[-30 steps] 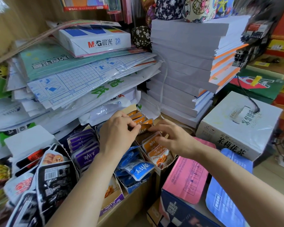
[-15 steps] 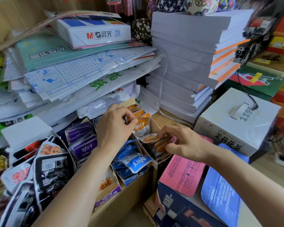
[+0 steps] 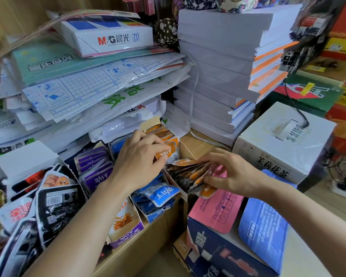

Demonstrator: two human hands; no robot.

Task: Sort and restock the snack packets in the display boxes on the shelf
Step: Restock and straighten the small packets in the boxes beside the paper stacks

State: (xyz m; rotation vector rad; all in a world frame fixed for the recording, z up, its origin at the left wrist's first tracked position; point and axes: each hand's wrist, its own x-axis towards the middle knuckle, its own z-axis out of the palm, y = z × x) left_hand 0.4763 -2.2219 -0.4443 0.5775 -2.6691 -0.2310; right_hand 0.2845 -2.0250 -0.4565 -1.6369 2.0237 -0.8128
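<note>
Paper ream (image 3: 108, 35) marked "M&G 70" lies behind orange snack packets (image 3: 169, 150).

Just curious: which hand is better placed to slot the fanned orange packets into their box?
Probably the right hand: it grips the fanned bunch of orange foil packets; the left hand pinches an upright orange packet.

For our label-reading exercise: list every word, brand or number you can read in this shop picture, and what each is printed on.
"M&G晨光": side of the white paper ream.
"70": same ream, in a blue frame.
"茉莉花茶": side of the white carton.
"5", "10V", "20": gridded sheet.
Print on the snack packets: too small or blurred to read.
</note>
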